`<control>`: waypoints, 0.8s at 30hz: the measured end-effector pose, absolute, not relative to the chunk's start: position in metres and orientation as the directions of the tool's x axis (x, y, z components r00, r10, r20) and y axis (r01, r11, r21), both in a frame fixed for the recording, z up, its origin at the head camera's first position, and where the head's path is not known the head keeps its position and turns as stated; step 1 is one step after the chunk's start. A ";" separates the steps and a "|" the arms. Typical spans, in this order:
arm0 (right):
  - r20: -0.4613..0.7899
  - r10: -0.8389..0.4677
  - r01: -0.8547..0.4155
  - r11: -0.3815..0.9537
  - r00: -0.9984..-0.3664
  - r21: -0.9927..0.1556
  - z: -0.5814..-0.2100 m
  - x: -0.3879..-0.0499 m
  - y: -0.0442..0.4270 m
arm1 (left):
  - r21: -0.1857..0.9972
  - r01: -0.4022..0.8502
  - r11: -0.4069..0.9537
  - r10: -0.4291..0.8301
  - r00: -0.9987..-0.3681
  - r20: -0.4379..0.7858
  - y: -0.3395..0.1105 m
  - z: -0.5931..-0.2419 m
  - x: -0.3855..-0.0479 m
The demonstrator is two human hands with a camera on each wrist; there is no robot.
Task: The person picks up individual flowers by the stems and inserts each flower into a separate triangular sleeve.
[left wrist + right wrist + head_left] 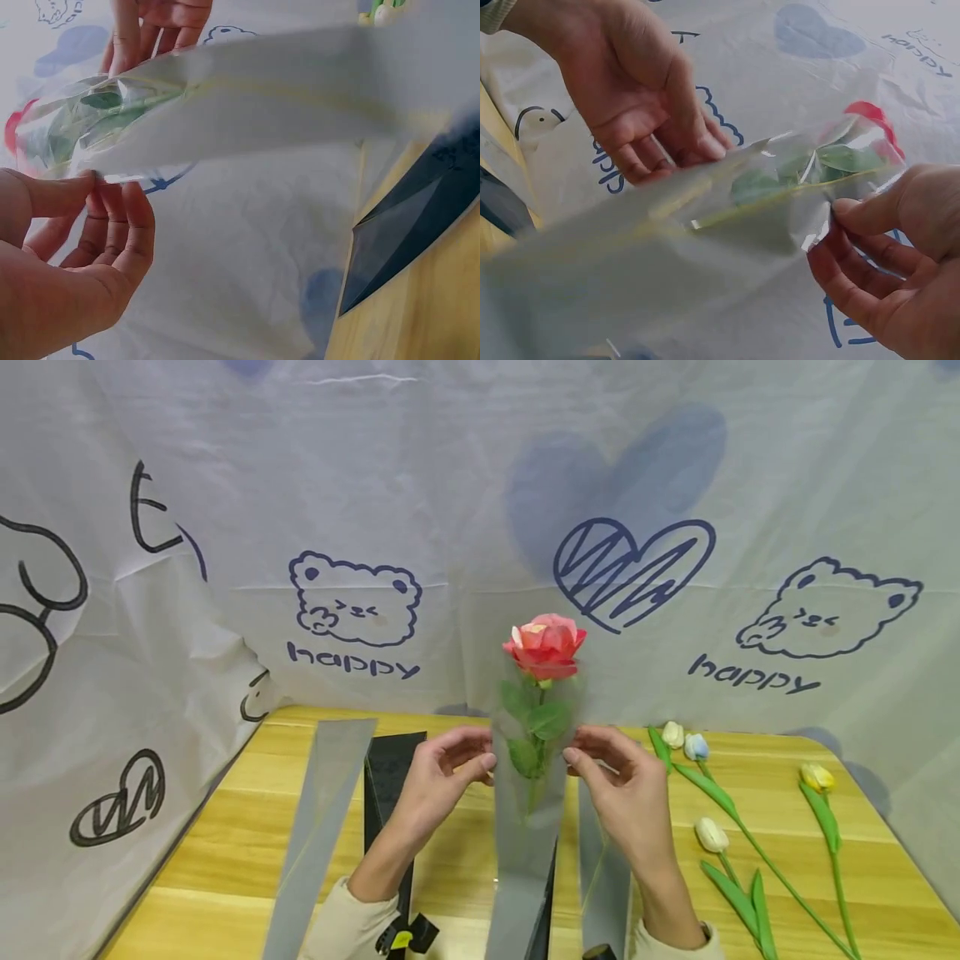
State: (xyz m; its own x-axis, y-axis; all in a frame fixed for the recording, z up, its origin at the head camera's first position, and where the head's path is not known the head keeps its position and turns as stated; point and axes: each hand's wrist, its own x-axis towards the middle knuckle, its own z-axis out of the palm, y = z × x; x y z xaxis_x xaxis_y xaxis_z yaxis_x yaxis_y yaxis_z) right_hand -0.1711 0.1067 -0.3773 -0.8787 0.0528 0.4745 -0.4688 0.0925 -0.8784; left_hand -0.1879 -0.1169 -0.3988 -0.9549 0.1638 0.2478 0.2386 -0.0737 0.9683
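Note:
A pink-red artificial rose [545, 646] stands upright inside a long translucent flower sleeve [517, 835], its bloom at the sleeve's upper opening. My left hand [442, 785] pinches the sleeve's left edge between thumb and fingers, level with the leaves. Opposite it, my right hand [626, 785] pinches the right edge the same way. In the left wrist view the green leaves [101, 112] show through clear film. The right wrist view shows the thumb of the right hand [900, 255] pressing the film near the bloom [877, 124]. The stem's lower end is hidden in the cloudy part.
Grey sleeves lie left [322, 827] and right [607, 877] on the wooden table [217, 852], with a black sleeve [390, 777] between. Several artificial tulips, including a yellow one [817, 777] and a white one [711, 835], lie at right. A printed white cloth [465, 485] hangs behind.

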 end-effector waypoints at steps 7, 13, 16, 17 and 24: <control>0.586 0.013 -0.581 0.115 -0.810 -0.806 -0.377 -0.170 0.104 | 0.943 0.324 -0.070 0.111 -0.937 0.330 -0.112 -0.399 -0.188; 0.614 0.110 -0.609 0.077 -0.782 -0.789 -0.373 -0.167 0.099 | 0.898 0.438 -0.039 0.005 -0.899 0.438 -0.110 -0.393 -0.183; 0.621 0.163 -0.620 0.064 -0.766 -0.782 -0.372 -0.166 0.096 | 0.883 0.468 -0.028 -0.014 -0.884 0.467 -0.108 -0.389 -0.180; 0.629 0.169 -0.628 0.066 -0.759 -0.775 -0.371 -0.165 0.095 | 0.878 0.479 -0.027 -0.014 -0.878 0.478 -0.107 -0.388 -0.180; 0.609 0.164 -0.626 -0.082 -0.776 -0.775 -0.367 -0.165 0.101 | 0.864 0.496 -0.089 -0.053 -0.868 0.493 -0.107 -0.378 -0.177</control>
